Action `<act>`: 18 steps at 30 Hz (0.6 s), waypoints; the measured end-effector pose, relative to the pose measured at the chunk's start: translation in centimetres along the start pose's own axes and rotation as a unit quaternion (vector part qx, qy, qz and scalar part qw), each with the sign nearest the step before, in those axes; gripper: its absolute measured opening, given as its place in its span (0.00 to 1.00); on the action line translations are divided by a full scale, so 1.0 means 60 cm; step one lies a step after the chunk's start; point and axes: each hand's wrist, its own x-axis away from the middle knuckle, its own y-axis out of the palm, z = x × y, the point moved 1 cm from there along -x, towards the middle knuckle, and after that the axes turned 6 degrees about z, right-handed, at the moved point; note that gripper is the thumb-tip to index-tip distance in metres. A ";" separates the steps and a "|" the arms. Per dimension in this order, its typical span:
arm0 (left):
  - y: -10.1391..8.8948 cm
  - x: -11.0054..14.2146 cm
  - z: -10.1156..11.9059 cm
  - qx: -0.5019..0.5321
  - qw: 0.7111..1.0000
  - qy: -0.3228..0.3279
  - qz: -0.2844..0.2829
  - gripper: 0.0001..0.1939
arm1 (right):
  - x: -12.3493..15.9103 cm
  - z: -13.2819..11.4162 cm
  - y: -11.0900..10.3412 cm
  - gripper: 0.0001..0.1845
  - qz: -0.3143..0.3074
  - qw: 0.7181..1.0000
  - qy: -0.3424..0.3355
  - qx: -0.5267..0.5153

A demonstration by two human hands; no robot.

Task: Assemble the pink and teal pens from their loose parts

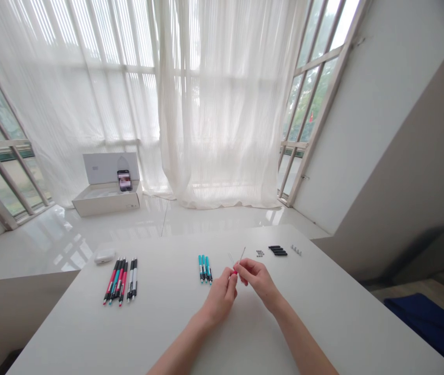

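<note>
My left hand [224, 294] and my right hand [255, 276] meet above the middle of the white table [167, 333]. Both are closed in a pinch around a small red pen part [235, 271], with two thin refill rods [237, 256] sticking up from between the fingers. Which hand holds which piece is too small to tell. Just left of my hands lie three teal pens [205, 268] side by side.
A bunch of red, teal and white pens [121, 279] lies at the table's left. Small springs [259, 253], black caps [277, 250] and tiny metal tips [295, 250] lie at the far right edge. A white case [104, 255] sits far left. A white box [106, 198] with a phone [124, 180] stands on the floor.
</note>
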 end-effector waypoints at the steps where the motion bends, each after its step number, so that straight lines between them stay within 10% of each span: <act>1: 0.000 0.000 0.001 -0.001 1.000 0.002 0.000 0.18 | 0.000 0.000 -0.001 0.20 -0.005 1.000 0.003 0.000; 18: -0.001 0.001 0.003 0.007 1.000 0.001 0.001 0.19 | -0.002 0.003 -0.003 0.22 0.049 0.998 -0.002 -0.046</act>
